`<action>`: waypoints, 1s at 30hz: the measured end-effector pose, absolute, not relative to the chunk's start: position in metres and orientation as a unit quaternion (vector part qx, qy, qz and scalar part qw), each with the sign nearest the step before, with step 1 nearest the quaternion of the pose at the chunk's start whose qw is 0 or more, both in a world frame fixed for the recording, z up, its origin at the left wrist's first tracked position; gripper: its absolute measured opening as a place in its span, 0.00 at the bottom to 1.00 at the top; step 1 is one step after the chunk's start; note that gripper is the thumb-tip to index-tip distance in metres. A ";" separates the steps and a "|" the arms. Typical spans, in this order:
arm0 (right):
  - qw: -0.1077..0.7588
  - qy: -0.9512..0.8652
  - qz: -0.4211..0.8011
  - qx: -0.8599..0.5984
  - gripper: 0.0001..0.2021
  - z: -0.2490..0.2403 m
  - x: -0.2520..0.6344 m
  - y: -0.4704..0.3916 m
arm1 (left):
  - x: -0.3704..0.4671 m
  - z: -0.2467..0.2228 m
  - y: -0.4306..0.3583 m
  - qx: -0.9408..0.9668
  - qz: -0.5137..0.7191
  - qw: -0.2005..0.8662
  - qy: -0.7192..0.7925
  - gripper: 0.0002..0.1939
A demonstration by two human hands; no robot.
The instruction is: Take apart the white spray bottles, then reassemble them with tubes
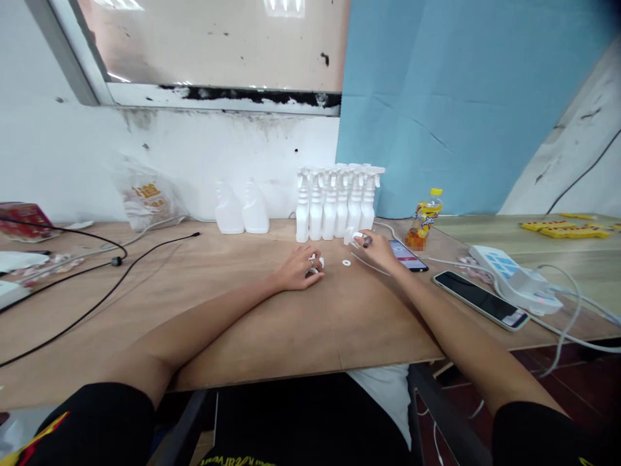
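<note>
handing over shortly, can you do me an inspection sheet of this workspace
Surface: wooden table, flat
Job's things: white spray bottles grouped upright; two topless bottles; small white ring lying flat
Clutter: drink bottle, two phones, plastic bag
Hands: right hand holds sprayer head; left hand on small white piece, partly hidden
Cables: black cables left; white cords near power strip
Surroundings: blue sheet, stained wall

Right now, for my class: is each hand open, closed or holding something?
Left hand: fingers curled over a small white piece; gripping or just touching, I cannot tell.
Right hand: closed on a white spray head.
</note>
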State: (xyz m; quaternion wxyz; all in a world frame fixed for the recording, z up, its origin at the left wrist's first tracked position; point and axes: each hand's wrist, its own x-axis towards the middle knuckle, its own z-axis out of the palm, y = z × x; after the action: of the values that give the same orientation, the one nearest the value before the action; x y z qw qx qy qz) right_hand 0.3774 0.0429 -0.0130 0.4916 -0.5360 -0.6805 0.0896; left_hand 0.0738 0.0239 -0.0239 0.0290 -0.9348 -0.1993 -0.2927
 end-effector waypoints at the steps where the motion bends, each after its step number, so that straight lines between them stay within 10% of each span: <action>1: 0.478 -0.694 0.043 -0.537 0.09 -0.013 0.377 0.042 | 0.074 -0.024 0.026 -0.929 -0.305 0.023 -0.209 0.09; 7: 0.505 -0.706 0.010 -0.496 0.13 -0.003 0.362 0.031 | 0.077 -0.030 0.031 -0.875 -0.405 -0.036 -0.264 0.10; 15: 0.474 -0.775 0.183 -0.376 0.16 0.003 0.304 -0.011 | 0.100 -0.032 0.018 -0.695 -0.486 -0.455 -0.271 0.34; 22: 0.540 -0.658 0.382 -0.359 0.29 0.004 0.291 -0.008 | 0.092 -0.027 0.029 -0.602 -0.416 -0.647 -0.215 0.25; 30: 0.598 -0.620 0.419 -0.289 0.10 0.016 0.309 -0.013 | 0.086 -0.022 0.036 -0.527 -0.413 -0.710 -0.218 0.27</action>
State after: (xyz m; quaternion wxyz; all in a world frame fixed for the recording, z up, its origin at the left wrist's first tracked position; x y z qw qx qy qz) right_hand 0.3089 -0.0126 0.0165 0.5975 -0.2888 -0.6200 0.4186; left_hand 0.0855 0.0362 -0.0217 -0.7099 -0.5267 -0.2184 -0.4134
